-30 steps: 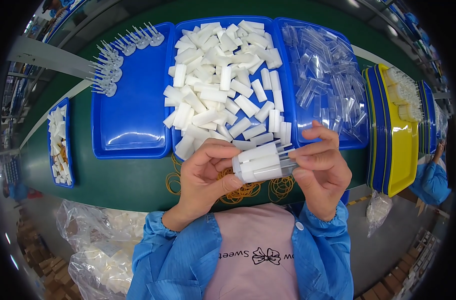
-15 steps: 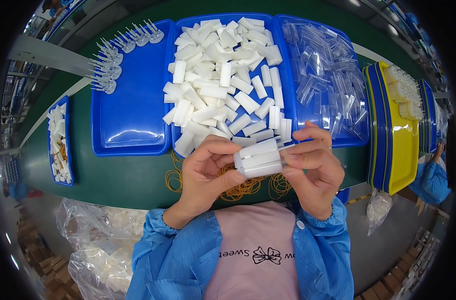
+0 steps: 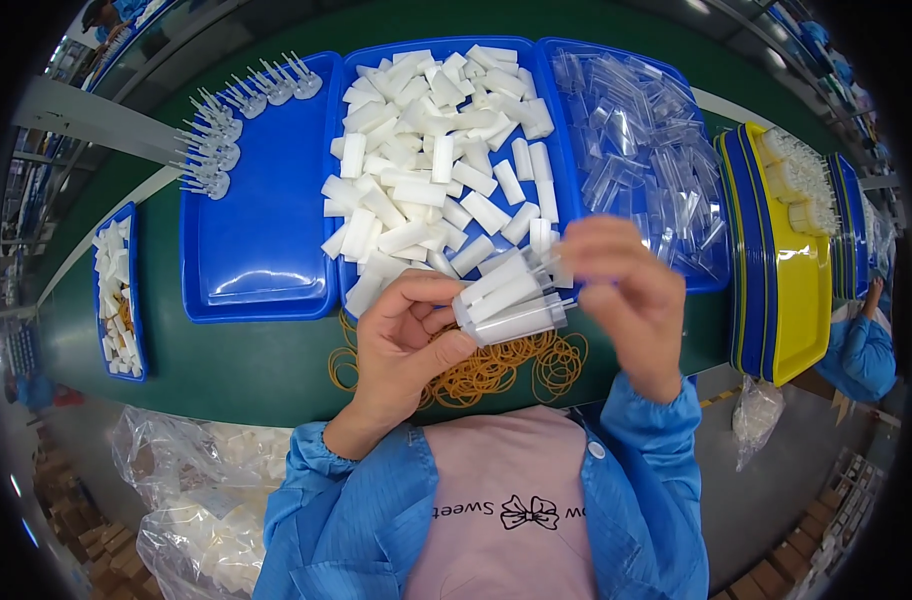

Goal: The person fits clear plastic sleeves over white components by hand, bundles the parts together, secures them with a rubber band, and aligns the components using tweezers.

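Note:
Over the table's near edge, my left hand (image 3: 404, 345) grips the base of a clear plastic holder (image 3: 463, 310) between thumb and fingers. White foam strips (image 3: 506, 292) stand around it, at least one inside a clear sleeve, and thin prongs stick out at the right end. Beside those prongs is my right hand (image 3: 631, 300), its fingers bent and smeared by motion, so whether they pinch anything is unclear. Below the holder lies a heap of tan rubber bands (image 3: 496, 372) on the green tabletop (image 3: 626, 375).
A blue tray (image 3: 338, 130) of white foam pieces stands ahead. Clear plastic sleeves fill the blue tray (image 3: 711, 275) to its right. Pronged holders (image 3: 211, 150) line the blue left tray (image 3: 261, 240). Stacked trays (image 3: 791, 300) stand at right; a small blue tray (image 3: 128, 360) lies far left.
My right hand has come off the holder's side and moved slightly up and right. The holder has tilted, its pronged end now showing more plainly, still in my left hand.

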### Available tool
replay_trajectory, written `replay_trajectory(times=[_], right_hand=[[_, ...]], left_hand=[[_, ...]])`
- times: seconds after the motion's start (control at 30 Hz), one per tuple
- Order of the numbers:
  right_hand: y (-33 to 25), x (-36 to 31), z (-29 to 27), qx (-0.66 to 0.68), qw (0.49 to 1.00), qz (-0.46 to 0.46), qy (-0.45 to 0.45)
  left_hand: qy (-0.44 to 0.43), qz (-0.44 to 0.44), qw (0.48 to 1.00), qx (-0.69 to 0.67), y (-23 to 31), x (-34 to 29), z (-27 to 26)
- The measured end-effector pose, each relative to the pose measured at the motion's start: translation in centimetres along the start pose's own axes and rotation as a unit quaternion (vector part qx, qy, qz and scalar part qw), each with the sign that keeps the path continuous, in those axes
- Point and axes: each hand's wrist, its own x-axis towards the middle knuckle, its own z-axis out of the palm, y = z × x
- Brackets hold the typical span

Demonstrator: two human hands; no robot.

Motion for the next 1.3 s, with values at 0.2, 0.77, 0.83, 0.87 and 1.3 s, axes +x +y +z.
replay_trajectory(times=[0.2,0.77,0.83,0.87,1.3], right_hand=[[4.9,2.7,-2.9,-0.516,0.853,-0.074,0.010],[-0.5,0.5,-1.3,0.176,0.969,0.112,0.130],[-0.8,0.1,-0.6,0.256,0.956,0.108,0.090],[-1.1,0.0,-0.3,0.247,0.956,0.124,0.094],[-0.3,-0.9,1.3,0.279,0.950,0.124,0.060]], left_hand=[[0.046,-0.014,0.999,-0.026,0.1,-0.2,-0.5],[0.010,0.062,0.995,0.076,-0.2,-0.5,-0.1],[0.010,0.094,0.987,0.131,-0.2,-0.8,0.1],[0.010,0.094,0.987,0.132,-0.1,-0.8,0.1],[0.006,0.147,0.948,0.283,0.6,-0.7,0.2]])
